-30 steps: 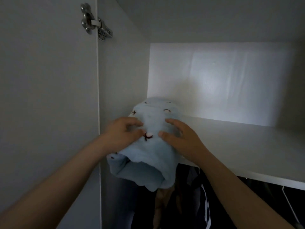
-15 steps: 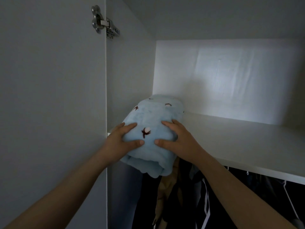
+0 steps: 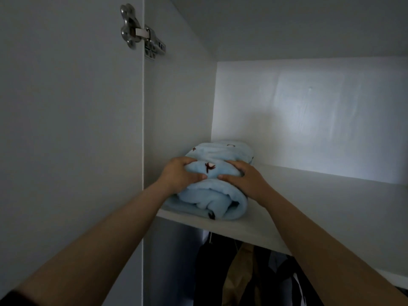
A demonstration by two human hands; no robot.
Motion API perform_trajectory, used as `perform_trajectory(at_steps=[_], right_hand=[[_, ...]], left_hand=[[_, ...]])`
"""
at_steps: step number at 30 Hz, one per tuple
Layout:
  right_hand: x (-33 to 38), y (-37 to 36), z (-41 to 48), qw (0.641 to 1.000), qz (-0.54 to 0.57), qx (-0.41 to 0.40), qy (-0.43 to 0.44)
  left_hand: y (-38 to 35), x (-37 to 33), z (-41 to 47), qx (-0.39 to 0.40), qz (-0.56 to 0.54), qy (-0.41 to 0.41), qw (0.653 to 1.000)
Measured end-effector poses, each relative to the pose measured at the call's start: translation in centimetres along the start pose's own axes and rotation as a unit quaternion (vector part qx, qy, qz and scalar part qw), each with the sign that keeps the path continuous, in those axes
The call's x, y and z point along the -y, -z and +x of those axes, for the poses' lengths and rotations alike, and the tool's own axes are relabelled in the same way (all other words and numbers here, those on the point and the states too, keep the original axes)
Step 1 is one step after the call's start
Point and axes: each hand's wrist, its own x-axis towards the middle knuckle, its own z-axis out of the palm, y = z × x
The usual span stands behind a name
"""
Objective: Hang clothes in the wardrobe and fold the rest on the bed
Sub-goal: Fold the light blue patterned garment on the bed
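Head view: the wardrobe holds a folded light-blue fleece bundle at the front-left corner of its white shelf. The left hand and right hand both clasp the bundle, fingers curled over it. Dark clothes hang beneath the shelf, and a metal hinge sits on the open door.

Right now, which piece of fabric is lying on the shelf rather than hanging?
The light blue folded blanket, gripped by the left hand and right hand; dark and tan clothes hang below the shelf.

- Both hands, left and right, grip a rolled blue blanket on a white wardrobe shelf.
- Dark clothes hang beneath; a hinge above.
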Motion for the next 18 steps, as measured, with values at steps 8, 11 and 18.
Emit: perform_trajectory(at_steps=[8, 11, 18], right_hand=[[-3.3, -1.6, 5.5, 1.0, -0.022, -0.01, 0.002], [-3.3, -1.5, 5.5, 0.996, -0.074, 0.034, -0.047], [-2.3, -2.6, 2.2, 0.97, -0.19, 0.144, -0.04]], left_hand=[[-2.3, 3.3, 5.5, -0.055, -0.051, -0.039, 0.996], [-1.9, 3.1, 4.8, -0.064, -0.049, -0.03, 0.996], [-0.8, 3.1, 1.7, -0.073, 0.084, -0.011, 0.994]])
